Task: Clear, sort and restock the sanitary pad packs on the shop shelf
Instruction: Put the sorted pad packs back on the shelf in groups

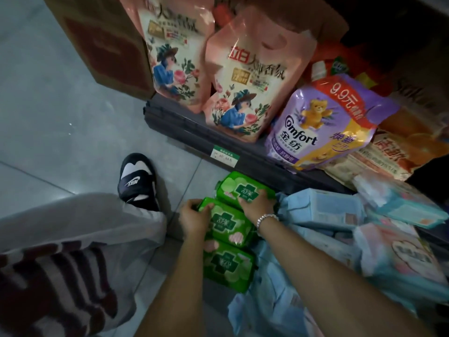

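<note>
While both hands [194, 218] grip green packs [228, 224] (floor level), blue packs [323, 210] beside

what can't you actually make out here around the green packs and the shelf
All in the head view:
- The shelf price label: print too small to read.
- The middle green pack: its left end is covered by the left hand.
- The pale blue packs: blurred, no wording legible.
- The back of the shelf: too dark to tell what is there.
</note>
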The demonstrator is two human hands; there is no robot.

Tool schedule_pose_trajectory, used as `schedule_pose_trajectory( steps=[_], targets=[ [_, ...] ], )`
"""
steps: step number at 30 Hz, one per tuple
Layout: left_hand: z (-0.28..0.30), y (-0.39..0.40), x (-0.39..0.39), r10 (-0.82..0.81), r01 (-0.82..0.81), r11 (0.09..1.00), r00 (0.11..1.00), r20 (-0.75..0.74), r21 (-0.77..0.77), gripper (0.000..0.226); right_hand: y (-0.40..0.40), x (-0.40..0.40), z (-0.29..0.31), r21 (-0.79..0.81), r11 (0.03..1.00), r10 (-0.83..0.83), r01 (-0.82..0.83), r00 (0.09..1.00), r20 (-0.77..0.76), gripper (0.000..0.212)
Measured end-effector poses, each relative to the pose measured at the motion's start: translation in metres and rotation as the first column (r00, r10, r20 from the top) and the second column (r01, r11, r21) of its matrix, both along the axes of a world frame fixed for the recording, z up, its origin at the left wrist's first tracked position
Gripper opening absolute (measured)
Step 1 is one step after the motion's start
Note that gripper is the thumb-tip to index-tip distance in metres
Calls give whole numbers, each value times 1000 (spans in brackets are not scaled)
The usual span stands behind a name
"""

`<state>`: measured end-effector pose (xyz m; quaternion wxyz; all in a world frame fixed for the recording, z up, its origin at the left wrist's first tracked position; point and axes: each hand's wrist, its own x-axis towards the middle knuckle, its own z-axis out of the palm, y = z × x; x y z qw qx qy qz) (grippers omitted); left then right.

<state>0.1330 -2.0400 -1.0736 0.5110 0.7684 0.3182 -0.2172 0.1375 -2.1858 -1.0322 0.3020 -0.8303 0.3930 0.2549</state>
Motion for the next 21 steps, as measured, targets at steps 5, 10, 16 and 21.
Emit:
schedule_pose_trajectory(
  steps=[5,10,16,21],
  targets=[
    [2,7,3,112,-115,992,992,-51,-59,23,17,5,-7,19,998,54,-54,999,-6,49],
    [-1,15,2,93,-97,994,993,-73,-46,22,8,9,-17,51,963,-268,263,939,217,54],
    [-1,21,2,-42,36,997,995,-85,-63,22,0,10,-32,34,980,-193,197,977,-93,82],
    [5,30,0,-38,37,999,998,-43,-38,28,1,27,-28,-36,999,-16,10,984,-176,72]
  ],
)
